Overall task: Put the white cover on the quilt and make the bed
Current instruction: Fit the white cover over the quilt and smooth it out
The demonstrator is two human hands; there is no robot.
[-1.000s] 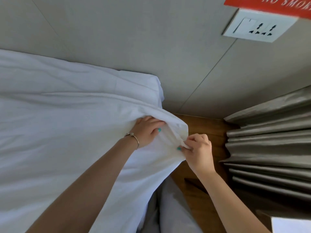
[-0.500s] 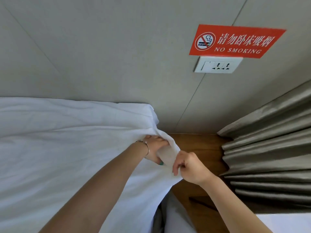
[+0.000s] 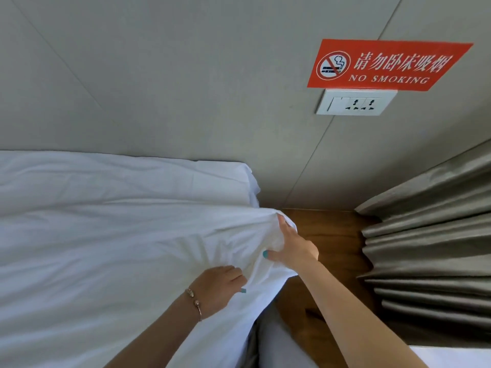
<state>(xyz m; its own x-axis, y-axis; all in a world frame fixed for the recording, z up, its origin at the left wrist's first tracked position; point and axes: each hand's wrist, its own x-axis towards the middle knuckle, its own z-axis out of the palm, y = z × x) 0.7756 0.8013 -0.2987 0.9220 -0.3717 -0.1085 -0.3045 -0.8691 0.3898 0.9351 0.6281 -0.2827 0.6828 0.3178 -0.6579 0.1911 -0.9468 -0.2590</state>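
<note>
My right hand (image 3: 293, 247) gripped the creased, soft white cover (image 3: 119, 261) at its bunched corner beside the wooden floor (image 3: 332, 235); my left hand (image 3: 221, 288) pinched a fold just below that corner.

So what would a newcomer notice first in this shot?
Probably the red no-smoking sign on the wall at upper right, above a white socket plate. Then the right hand and left hand, both gripping the white cover at the bed's corner.
</note>
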